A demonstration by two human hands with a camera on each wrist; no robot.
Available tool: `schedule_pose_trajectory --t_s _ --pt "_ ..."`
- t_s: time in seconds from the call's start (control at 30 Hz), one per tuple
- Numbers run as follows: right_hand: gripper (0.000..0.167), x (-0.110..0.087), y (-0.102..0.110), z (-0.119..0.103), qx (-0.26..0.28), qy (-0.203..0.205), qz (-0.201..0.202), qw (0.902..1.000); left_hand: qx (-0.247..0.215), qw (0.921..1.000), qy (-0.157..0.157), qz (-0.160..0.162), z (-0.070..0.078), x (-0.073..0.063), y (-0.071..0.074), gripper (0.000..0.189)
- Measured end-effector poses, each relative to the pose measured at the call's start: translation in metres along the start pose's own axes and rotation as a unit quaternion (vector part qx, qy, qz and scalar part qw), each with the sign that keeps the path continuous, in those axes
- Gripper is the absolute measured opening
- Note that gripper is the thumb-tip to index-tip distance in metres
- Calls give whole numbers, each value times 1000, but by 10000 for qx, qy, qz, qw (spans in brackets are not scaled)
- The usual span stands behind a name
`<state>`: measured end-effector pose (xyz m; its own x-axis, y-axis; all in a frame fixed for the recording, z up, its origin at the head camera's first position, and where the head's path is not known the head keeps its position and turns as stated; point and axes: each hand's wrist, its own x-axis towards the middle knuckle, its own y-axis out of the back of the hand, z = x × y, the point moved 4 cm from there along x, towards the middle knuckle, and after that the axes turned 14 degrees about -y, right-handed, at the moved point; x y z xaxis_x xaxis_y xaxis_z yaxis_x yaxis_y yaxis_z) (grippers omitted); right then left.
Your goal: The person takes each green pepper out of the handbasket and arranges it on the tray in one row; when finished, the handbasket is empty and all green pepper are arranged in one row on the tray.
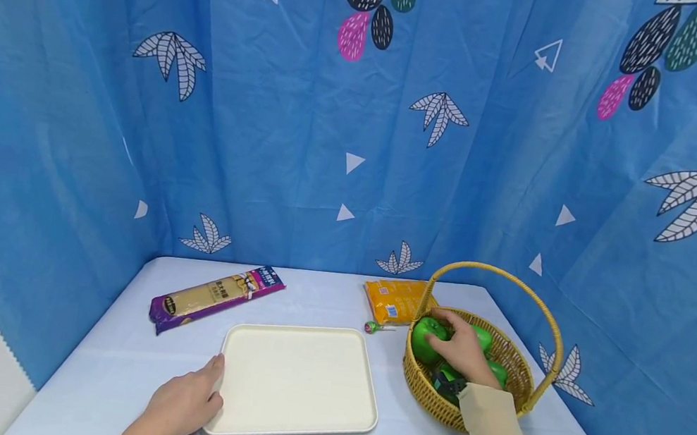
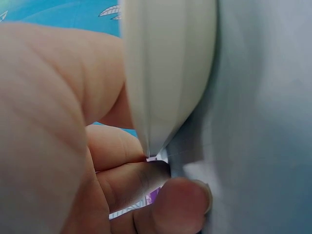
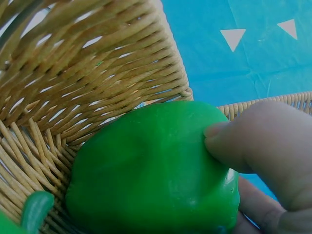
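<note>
My left hand [image 1: 184,399] holds the left edge of a cream rectangular tray [image 1: 299,382]. Close up in the left wrist view, the thumb lies against the tray's rim [image 2: 168,63] and the other fingers curl around beside it, near the tabletop. On the right, my right hand [image 1: 465,349] reaches into a wicker basket [image 1: 425,399] and grips a green bell pepper [image 1: 426,340] by its side. The right wrist view has this pepper [image 3: 151,165] large against the woven wall, thumb pressed on it. Several other green peppers [image 1: 482,338] lie in the basket, partly covered by the hand.
A tall handle [image 1: 532,290] arches over the basket. Behind the basket are an orange packet [image 1: 393,300] and a small lollipop [image 1: 372,327]. A purple and gold noodle packet [image 1: 219,296] lies behind the tray. Blue patterned curtain [image 1: 306,135] encloses the white table.
</note>
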<state>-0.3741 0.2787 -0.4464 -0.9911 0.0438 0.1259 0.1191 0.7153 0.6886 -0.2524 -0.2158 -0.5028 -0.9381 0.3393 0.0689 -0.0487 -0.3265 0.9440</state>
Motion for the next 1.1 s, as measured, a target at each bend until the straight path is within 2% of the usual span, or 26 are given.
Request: schedule_pose_trajectory --t_s 0.13,0.4,0.53,0.77,1.1 --pt "61 0 -1 1 -66 -104 -66 9999 -28 10000 5 12 0 -1 0 69" --pt "53 2 -5 6 -396 -291 -161 9987 -82 10000 21 -30 0 0 1 69" --pt "55 2 -6 6 -371 -452 -195 9981 -111 9999 67 -70 0 -1 1 69" --pt "53 6 -5 2 -264 -486 -244 9982 -154 9998 97 -87 -3 -1 0 66" --pt "56 10 13 -15 -422 -511 -154 9977 -231 9996 112 -126 -2 -1 1 65"
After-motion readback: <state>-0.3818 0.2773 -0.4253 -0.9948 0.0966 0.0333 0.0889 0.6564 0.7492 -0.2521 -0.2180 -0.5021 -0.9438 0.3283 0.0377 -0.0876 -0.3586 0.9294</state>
